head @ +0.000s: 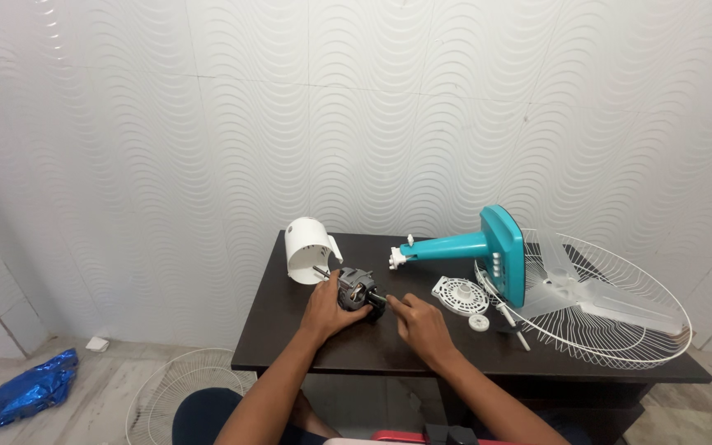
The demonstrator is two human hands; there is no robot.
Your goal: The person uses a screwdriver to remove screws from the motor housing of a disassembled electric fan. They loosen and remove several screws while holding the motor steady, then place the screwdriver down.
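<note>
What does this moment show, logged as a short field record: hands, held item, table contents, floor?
left hand: left hand grips the fan motor
right hand: right hand at the motor's shaft end, fingers pinched
table: dark table against a white wavy wall
near motor: white motor cover
right side: teal fan stand, white round plate, wire grille with clear blades
floor: second grille, blue foil bag

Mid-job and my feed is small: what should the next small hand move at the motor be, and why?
Probably keep the left hand steady on the fan motor while the right hand works the small dark part at its front end. The right fingertips already meet there, the motor sits on the dark table, and the white motor cover is off.
</note>
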